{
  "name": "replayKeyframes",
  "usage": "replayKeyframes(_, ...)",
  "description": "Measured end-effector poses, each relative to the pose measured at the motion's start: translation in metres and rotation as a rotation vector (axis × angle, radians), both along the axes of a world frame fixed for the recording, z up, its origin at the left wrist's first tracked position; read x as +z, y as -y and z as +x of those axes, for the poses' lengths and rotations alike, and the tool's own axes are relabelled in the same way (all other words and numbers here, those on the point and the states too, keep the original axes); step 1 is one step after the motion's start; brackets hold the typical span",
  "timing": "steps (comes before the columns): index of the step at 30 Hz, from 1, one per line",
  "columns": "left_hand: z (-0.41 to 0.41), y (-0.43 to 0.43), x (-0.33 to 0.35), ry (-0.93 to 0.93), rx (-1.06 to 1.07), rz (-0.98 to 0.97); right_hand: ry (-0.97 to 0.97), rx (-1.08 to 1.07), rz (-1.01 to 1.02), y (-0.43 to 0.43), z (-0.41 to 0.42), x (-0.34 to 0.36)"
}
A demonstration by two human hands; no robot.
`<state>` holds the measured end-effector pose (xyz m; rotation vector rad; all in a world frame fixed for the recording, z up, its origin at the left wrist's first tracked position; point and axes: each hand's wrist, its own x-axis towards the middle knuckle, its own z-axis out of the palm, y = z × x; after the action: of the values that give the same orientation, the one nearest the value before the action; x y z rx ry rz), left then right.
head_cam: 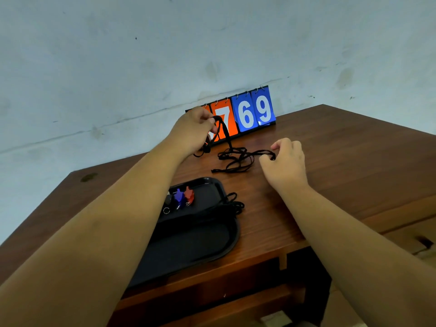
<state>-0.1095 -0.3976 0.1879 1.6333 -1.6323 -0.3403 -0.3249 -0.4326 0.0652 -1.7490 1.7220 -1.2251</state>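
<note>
The cord point(230, 152) lies between the left hand point(191, 131) and right hand point(285, 161); the scoreboard point(254, 112) stands behind them, the tray point(203, 244) before them.

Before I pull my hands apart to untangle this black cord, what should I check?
1. Left hand grips a raised loop of the black cord: ok.
2. Right hand pinches another stretch of it: ok.
3. Cord free of snarls: not ok, crossed loops lie on the wooden table.
4. Raised loop clear of the flip scoreboard: cannot tell, it crosses in front of the orange 7.
5. Cord apart from the black tray and the second cord at its edge: ok.
</note>
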Motion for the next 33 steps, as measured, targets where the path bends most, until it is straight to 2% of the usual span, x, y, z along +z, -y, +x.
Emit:
replayKeyframes(7,-0.011,-0.024,0.035,0.004,-0.067,-0.056,-0.092,0.281,-0.157,-0.007,0.019,0.036)
replayKeyframes(12,-0.006,-0.04,0.051,0.01,-0.058,-0.077,-0.199,0.409,-0.029,-0.002,0.033,0.06)
replayKeyframes(17,0.014,-0.053,0.063,-0.033,0.03,-0.124,-0.292,0.375,0.06,0.001,0.025,0.057)
replayKeyframes(20,0.025,-0.058,0.067,-0.068,0.07,-0.138,-0.294,0.234,0.093,0.006,0.016,0.048)
replayKeyframes(27,0.036,-0.07,0.075,-0.165,0.124,-0.182,-0.416,0.004,0.351,0.009,-0.002,0.046)
replayKeyframes(31,0.038,-0.075,0.08,-0.187,0.121,-0.188,-0.418,-0.044,0.422,0.0,-0.006,0.049)
replayKeyframes(33,0.037,-0.077,0.082,-0.183,0.105,-0.171,-0.457,-0.001,0.404,-0.004,-0.003,0.052)
